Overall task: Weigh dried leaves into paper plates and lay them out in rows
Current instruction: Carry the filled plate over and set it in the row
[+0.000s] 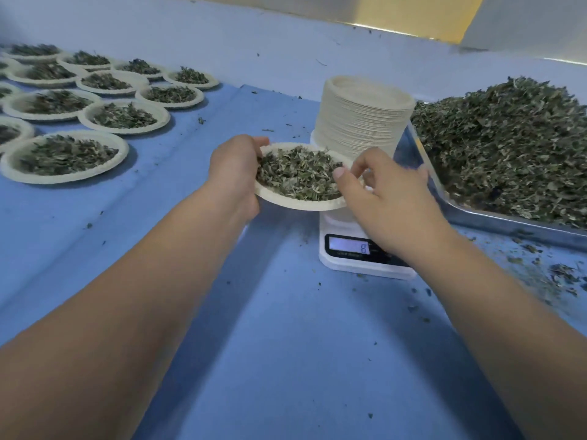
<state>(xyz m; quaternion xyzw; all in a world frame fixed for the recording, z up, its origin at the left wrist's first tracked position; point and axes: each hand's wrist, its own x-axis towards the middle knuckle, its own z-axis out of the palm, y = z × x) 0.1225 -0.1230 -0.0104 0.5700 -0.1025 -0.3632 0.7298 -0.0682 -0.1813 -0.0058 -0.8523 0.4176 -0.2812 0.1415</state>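
Both forearms extend over the blue desk [286,344]. We grip the plate [298,203] of dried leaves [298,173] at both rims: left hand [236,177] fingers [259,141] curled round one edge, right hand [387,198] pinching the other. It overhangs the left edge of the scale [355,258]; open desk lies leftward.

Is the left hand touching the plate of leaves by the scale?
Touching. The head view shows the left hand gripping the plate, with its fingers curled over the left rim.

Both forearms extend forward. The left hand [235,176] grips the plate [295,203] by its left rim; the right hand [390,198] pinches its right rim.
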